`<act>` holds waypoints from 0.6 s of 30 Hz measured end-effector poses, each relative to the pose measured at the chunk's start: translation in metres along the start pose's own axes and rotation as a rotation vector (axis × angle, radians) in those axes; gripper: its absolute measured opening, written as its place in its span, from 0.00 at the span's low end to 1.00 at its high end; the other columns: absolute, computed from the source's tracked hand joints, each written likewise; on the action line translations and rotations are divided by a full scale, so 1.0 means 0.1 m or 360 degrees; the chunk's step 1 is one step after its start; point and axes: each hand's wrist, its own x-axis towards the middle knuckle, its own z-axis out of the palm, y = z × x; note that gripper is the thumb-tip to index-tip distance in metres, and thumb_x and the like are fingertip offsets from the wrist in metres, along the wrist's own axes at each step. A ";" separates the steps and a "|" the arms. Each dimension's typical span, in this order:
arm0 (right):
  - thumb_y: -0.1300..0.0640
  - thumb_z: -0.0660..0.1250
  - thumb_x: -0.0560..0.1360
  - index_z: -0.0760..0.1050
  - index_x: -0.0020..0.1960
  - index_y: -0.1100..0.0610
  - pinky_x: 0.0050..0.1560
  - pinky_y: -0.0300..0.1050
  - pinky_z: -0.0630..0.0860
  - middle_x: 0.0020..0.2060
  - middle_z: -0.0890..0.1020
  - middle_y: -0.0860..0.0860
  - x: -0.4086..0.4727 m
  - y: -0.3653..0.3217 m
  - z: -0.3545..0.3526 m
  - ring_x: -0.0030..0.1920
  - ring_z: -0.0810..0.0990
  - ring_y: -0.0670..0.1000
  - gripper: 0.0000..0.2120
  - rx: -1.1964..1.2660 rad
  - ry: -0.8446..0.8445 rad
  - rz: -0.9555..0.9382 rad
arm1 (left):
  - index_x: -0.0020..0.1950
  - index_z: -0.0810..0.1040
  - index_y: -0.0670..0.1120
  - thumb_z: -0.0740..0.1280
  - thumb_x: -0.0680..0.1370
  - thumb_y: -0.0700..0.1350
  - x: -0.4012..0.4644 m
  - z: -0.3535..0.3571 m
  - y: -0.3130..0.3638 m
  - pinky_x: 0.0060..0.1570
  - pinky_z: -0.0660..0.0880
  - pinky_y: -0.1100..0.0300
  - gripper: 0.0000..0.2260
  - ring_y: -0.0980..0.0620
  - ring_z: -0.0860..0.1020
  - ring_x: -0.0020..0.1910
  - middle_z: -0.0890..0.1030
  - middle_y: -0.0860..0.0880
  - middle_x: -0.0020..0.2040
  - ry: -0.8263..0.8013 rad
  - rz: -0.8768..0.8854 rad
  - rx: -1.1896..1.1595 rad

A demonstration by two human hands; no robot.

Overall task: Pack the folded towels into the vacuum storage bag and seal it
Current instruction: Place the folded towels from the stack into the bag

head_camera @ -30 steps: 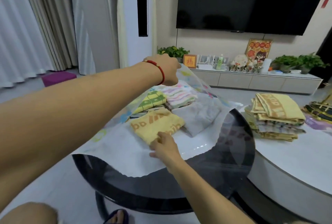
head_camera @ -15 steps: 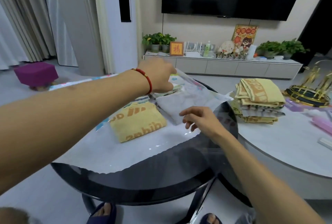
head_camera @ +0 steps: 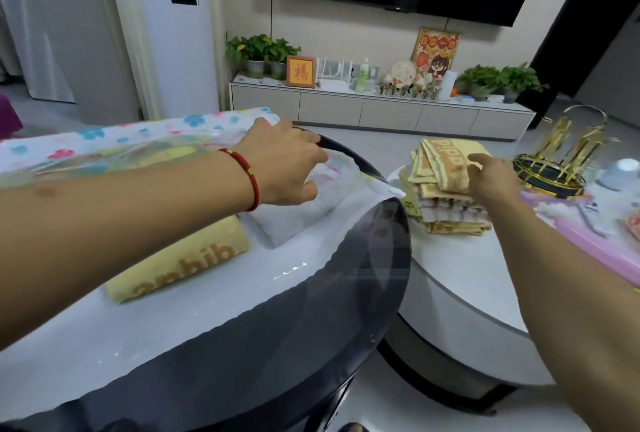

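Landmark: the dark glass table (head_camera: 311, 321); all places below are given relative to it.
Vacuum storage bag (head_camera: 166, 296): lies flat across the top of the glass table, its mouth edge on the near side and running toward the table's right rim; the flower-printed far part (head_camera: 104, 134) reaches past the table's far-left edge.
White table (head_camera: 460, 296): stands just to the right of the glass table, lower, its rim tucked under the glass rim.
Towel stack (head_camera: 446, 203): on the white table, just beyond the glass table's right rim; several folded towels remain, so packing is judged part done.
Packed yellow towel (head_camera: 180, 258): inside the bag, left of centre over the glass table, long axis running from near-left to far-right.
Packed grey towel (head_camera: 298, 220): inside the bag, just right of the yellow one.
Left hand (head_camera: 287, 168): over the far-right part of the glass table, fingers curled onto the bag's upper layer, lifting it off the grey towel; how firm the pinch is cannot be told.
Right hand (head_camera: 491, 179): off the glass table's right side, at the stack, fingers closing on the top towel's (head_camera: 446, 161) right edge; it appears gripped but not lifted.
Key relation: the stack lies right of the bag mouth, so the right hand is the nearer; the top towel's long axis runs near to far, roughly parallel to the raised bag edge.
Next move, judged: carry the towel leftward and slide it under the lifted layer.
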 end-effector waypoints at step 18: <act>0.62 0.68 0.75 0.82 0.55 0.55 0.31 0.42 0.70 0.49 0.81 0.57 -0.27 -0.41 -0.55 0.36 0.75 0.52 0.10 0.0692 -0.0412 0.0007 | 0.66 0.78 0.57 0.66 0.75 0.54 -0.11 -0.13 -0.21 0.57 0.76 0.48 0.19 0.44 0.75 0.63 0.76 0.47 0.68 -0.0058 -0.0195 -0.0299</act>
